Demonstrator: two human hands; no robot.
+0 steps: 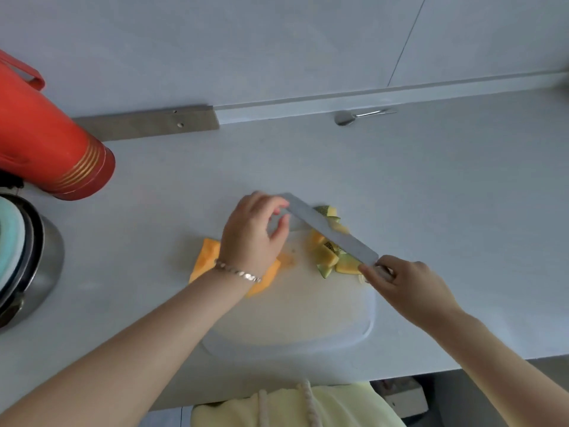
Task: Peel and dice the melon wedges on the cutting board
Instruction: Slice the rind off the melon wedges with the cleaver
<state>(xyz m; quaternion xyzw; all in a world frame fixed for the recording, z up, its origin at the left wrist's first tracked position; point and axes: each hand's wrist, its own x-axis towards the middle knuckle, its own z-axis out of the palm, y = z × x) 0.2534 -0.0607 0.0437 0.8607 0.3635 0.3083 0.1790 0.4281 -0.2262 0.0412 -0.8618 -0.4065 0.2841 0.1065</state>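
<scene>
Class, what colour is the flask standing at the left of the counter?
Red-orange, with thin gold rings near its base: the flask, seen in the head view.

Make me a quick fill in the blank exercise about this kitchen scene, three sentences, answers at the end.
1. The right hand grips the handle of the ____.
2. The left hand wears a ____ at the wrist.
3. A metal ____ lies by the back edge of the counter.

Answers: knife; bracelet; spoon
</scene>
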